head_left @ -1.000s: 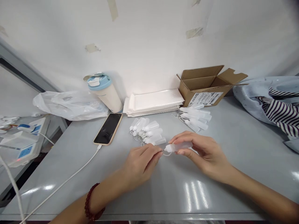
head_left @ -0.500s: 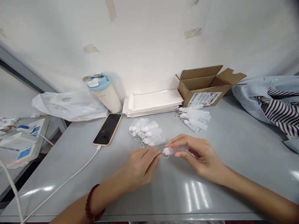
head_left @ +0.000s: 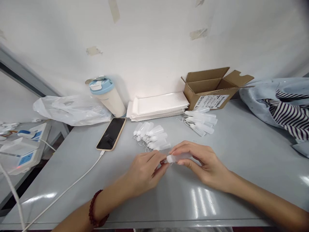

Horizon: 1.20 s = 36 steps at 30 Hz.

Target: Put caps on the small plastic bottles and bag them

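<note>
Between thumb and fingers, my right hand (head_left: pixel 205 162) holds a small translucent plastic dropper bottle (head_left: pixel 180 157) lying sideways, its white neck end pointing left. My left hand (head_left: pixel 148 169), with a dark red bead bracelet (head_left: pixel 93 209) on the wrist, pinches at the tip of that bottle; what exactly the fingertips grip is hidden. Just behind my left hand lies a pile of similar dropper bottles (head_left: pixel 154 133) with thin white cap straps. A second group of dropper bottles (head_left: pixel 201 120) rests farther right, in front of the cardboard box.
A phone (head_left: pixel 111 133) on a white charging cable (head_left: pixel 79 177) lies left. Behind it stand a tumbler (head_left: pixel 108 96) and a white plastic bag (head_left: pixel 72 109). Stacked white envelopes (head_left: pixel 159 104), an open cardboard box (head_left: pixel 210 90) and cloth (head_left: pixel 285 109) line the back. A power strip (head_left: pixel 31 148) sits far left.
My left fingers have moved slightly right, up against the bottle's neck. The bottle has shifted a little left in my right hand, and its tip is now covered by my left fingers.
</note>
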Each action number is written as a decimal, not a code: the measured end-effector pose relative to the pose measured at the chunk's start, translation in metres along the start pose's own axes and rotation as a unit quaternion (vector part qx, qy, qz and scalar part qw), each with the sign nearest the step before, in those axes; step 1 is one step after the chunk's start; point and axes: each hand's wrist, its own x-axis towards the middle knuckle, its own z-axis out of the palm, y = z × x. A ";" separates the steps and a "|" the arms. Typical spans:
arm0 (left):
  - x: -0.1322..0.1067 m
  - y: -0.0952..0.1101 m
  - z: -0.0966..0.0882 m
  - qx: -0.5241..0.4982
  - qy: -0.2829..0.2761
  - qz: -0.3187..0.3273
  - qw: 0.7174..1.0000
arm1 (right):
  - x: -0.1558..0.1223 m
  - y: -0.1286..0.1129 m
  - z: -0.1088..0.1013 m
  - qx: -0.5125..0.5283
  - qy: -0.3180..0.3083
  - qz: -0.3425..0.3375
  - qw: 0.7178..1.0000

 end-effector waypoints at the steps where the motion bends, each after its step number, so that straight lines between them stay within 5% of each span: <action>1: 0.000 -0.001 0.000 -0.002 -0.003 -0.004 1.000 | 0.000 0.000 0.000 -0.002 0.001 0.001 1.000; 8: 0.003 0.001 -0.009 -0.021 -0.022 -0.042 0.999 | 0.001 0.000 -0.001 -0.027 0.001 0.003 1.000; 13: 0.013 0.003 -0.025 -0.095 -0.205 -0.234 0.946 | 0.004 0.012 -0.006 -0.143 0.015 -0.016 0.989; 16: 0.017 -0.001 -0.029 -0.090 -0.255 -0.302 0.914 | 0.007 0.030 -0.016 -0.277 0.052 -0.044 0.958; 26: 0.016 -0.012 -0.029 -0.006 -0.265 -0.362 0.894 | 0.009 0.076 -0.047 -0.556 0.024 0.039 0.830; 36: 0.016 -0.010 -0.030 0.009 -0.199 -0.378 0.904 | 0.010 0.074 -0.045 -0.596 0.051 0.027 0.801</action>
